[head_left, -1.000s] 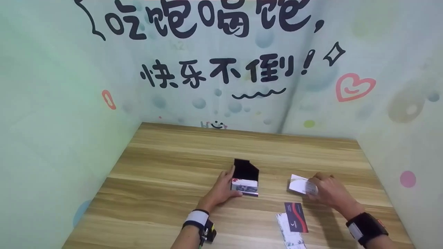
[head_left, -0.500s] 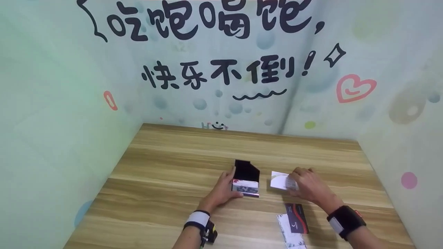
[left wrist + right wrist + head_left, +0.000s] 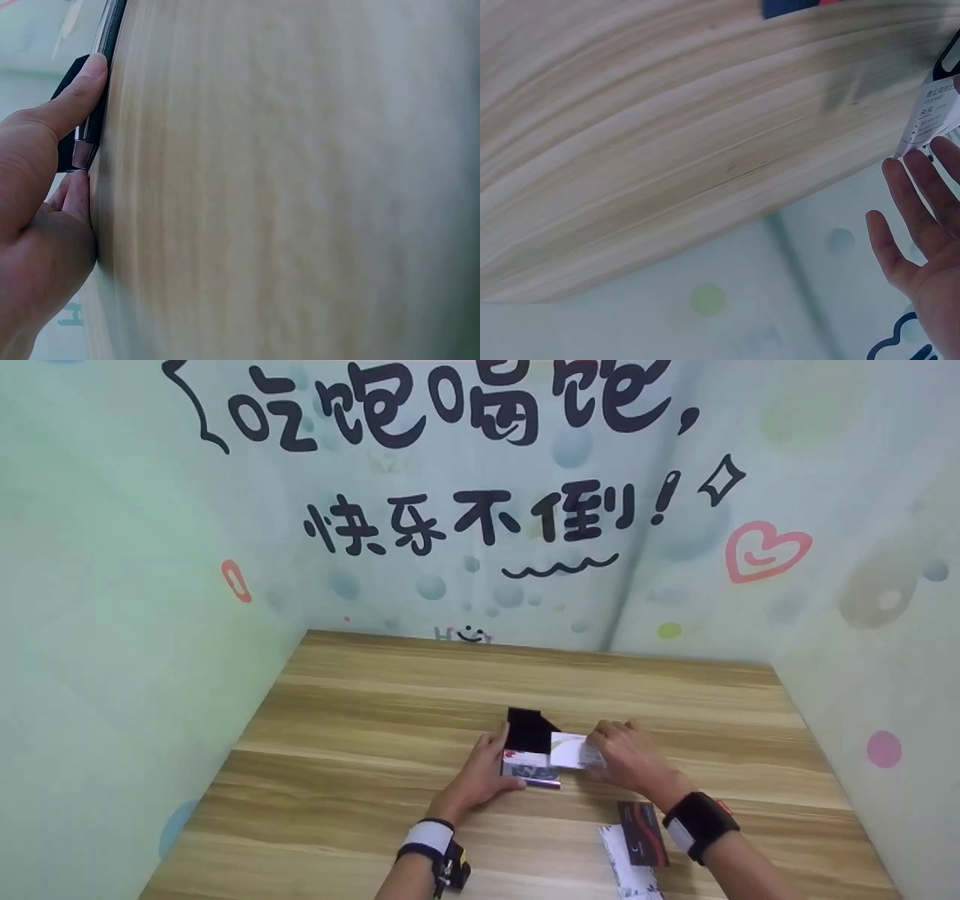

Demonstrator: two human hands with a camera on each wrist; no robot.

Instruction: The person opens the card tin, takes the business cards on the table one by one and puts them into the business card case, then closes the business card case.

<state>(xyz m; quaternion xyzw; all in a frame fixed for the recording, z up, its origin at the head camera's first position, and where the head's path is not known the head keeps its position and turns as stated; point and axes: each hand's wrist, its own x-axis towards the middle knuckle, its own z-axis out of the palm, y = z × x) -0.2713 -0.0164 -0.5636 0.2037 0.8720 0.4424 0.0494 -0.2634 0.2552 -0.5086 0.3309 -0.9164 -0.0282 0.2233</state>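
Note:
An opened business card case (image 3: 527,729) with a black inside lies at the middle of the table. In its front part sits a printed card (image 3: 531,772) with a red mark. My left hand (image 3: 478,774) grips the case by its left side, thumb along the near edge; the left wrist view has that thumb on the case's rim (image 3: 84,124). A white business card (image 3: 571,750) is pinched in my right hand (image 3: 630,757), its left end overlapping the case's right side. Small print shows on this card (image 3: 932,112) in the right wrist view, where the right thumb is mostly cut off.
Nearer the front, a dark business card with a red wave (image 3: 643,834) overlaps a white card with a leafy border (image 3: 624,859). The wooden table (image 3: 322,780) meets a printed curtain (image 3: 390,585) at the back and sides.
My right hand has carried the white card leftward, from well right of the case to its right side. The left hand and case have stayed in place.

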